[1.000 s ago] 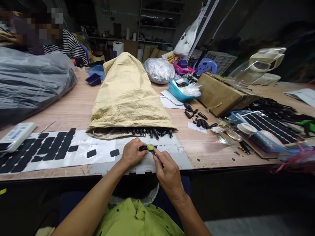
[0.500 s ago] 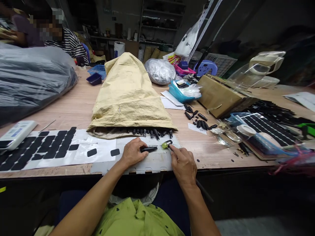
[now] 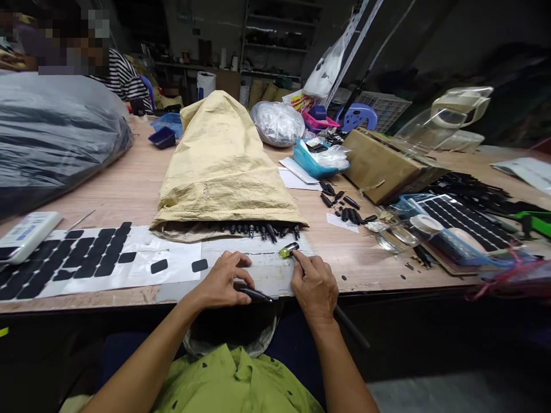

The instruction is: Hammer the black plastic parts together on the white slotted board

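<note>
My left hand [image 3: 224, 280] is at the table's front edge, fingers curled and partly parted around a slim black pen-like piece [image 3: 257, 294]. The piece tilts down to the right, its tip over the edge. Below it, an open sack [image 3: 189, 343] sits at my lap. My right hand [image 3: 315, 287] is closed on a small mallet with a yellow-green and metal head [image 3: 288, 250]; its dark handle sticks out below the wrist. Both are over a grey board [image 3: 262, 267]. Behind, several black pieces [image 3: 269, 232] poke out from the mouth of a tan sack [image 3: 224, 166].
At left are a white device [image 3: 32, 235], a sheet of black stickers [image 3: 142, 275] and a large grey plastic bag [image 3: 60, 137]. Loose black parts [image 3: 350, 215], a blue basket [image 3: 316, 166] and a cardboard box [image 3: 387, 166] are at right. A person in stripes sits far left.
My left hand has drawn the black piece back from the board toward me, to the table's front edge, and its fingers have loosened. The mallet has barely moved.
</note>
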